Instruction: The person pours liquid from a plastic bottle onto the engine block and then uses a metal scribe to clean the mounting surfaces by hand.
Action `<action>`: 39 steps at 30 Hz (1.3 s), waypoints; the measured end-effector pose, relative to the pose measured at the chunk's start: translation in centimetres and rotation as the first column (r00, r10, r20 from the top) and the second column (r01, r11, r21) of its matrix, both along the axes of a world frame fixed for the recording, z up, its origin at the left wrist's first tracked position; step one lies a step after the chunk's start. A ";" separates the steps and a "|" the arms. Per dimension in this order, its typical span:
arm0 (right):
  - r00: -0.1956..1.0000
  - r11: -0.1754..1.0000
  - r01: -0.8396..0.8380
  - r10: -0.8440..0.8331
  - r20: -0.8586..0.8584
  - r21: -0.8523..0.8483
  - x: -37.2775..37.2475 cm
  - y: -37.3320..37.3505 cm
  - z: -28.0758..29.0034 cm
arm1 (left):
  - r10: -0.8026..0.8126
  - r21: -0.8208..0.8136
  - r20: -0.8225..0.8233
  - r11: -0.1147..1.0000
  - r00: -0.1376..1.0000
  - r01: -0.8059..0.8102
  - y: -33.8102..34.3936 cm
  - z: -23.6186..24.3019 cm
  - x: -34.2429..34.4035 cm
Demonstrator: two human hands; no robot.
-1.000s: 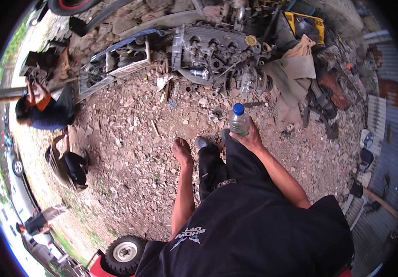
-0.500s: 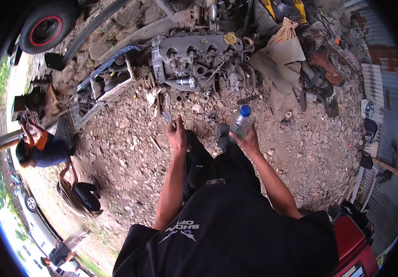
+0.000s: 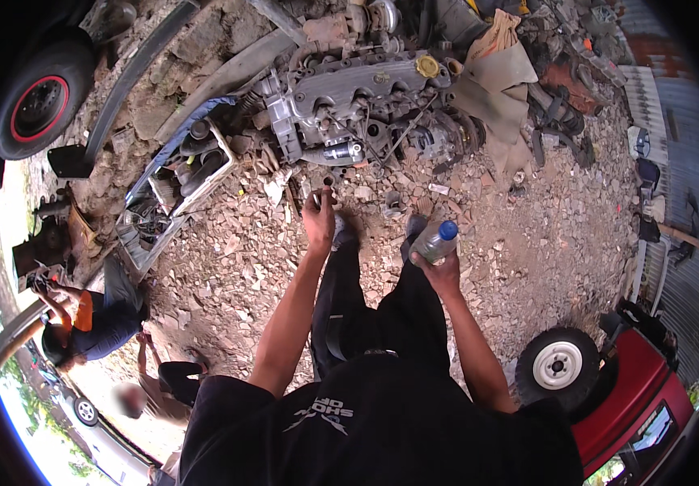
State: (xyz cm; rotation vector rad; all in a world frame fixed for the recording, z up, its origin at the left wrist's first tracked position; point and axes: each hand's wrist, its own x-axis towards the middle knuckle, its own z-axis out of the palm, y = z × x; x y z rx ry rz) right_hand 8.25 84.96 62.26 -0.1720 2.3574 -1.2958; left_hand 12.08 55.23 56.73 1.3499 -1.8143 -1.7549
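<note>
My right hand (image 3: 442, 274) is wrapped round the lower part of a clear plastic bottle (image 3: 430, 240) with a blue cap. The bottle leans a little to the right, cap on. My left hand (image 3: 318, 220) is raised at about the same height, its fingers pinched together; a small pale thing may be between the fingertips, too small to name. Beyond both hands a grey engine (image 3: 358, 95) with a yellow oil cap (image 3: 426, 66) rests on the stony ground.
A crate of parts (image 3: 204, 182) stands left of the engine. Cardboard sheets (image 3: 495, 93) and scrap lie to its right. A red-rimmed wheel (image 3: 40, 109) is far left. Two people (image 3: 106, 324) crouch at left. A red vehicle (image 3: 633, 397) with a spare wheel (image 3: 558, 364) stands at right.
My view has turned, so the red vehicle's spare wheel now shows at right. My legs have shifted as in a step. Both hands keep their grips; the bottle sits lower in view.
</note>
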 end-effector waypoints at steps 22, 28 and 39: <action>0.985 0.956 -0.146 0.116 -0.129 -0.256 -6.0 -10.0 -24.3 | -0.039 0.256 -0.013 0.966 0.999 0.041 -0.7 -21.2 2.8; 0.910 0.848 -0.405 0.338 -0.240 -0.343 -7.1 -14.8 -37.9 | -0.398 -0.128 -0.388 0.917 0.832 0.379 -3.4 -30.8 -0.8; 0.777 0.699 -0.623 0.602 -0.181 -0.351 -7.6 -17.5 -46.1 | -0.680 -0.486 -0.067 0.661 0.730 0.571 -7.6 -34.2 -2.5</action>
